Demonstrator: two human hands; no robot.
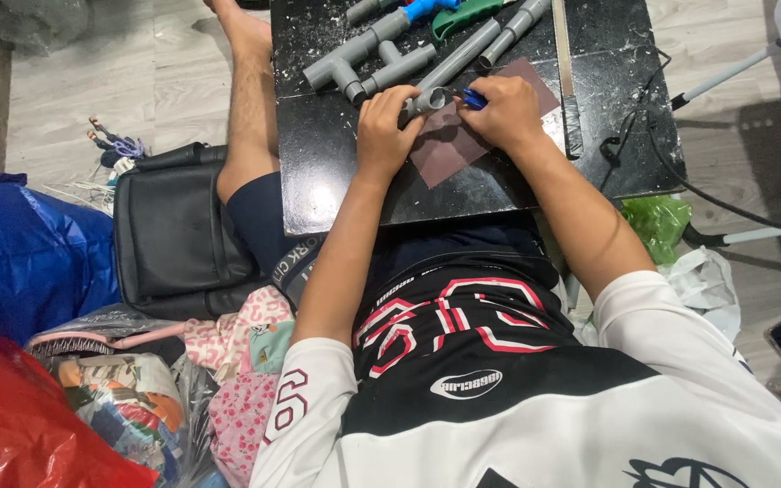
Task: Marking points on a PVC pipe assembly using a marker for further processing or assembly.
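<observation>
A black board (336,172), speckled with white, lies across the person's lap and bears everything in hand. To the person's left on the floor sit a black bag (178,230), a blue sack (20,244) and a red sack (20,416), well apart from the hands. On the far part of the board lies a grey pipe assembly (368,54) of tees and short lengths, with a long grey pipe (463,54) beside it running down toward the hands. A brown sheet (449,145), like sandpaper, lies flat on the board under and between the two hands. A black cable (680,181) trails off the board's right edge. The left hand (386,126) is curled around a small grey fitting (428,99), gripping it from the near side so that its open end points toward the other hand. The fitting sits just above the brown sheet, at the near end of the long pipe, between the two hands and touching the left one. The right hand (508,113) is closed on a blue tool (474,98), only whose tip shows past the fingers; that tip lies just beside the fitting's mouth, though whether it touches cannot be told.
</observation>
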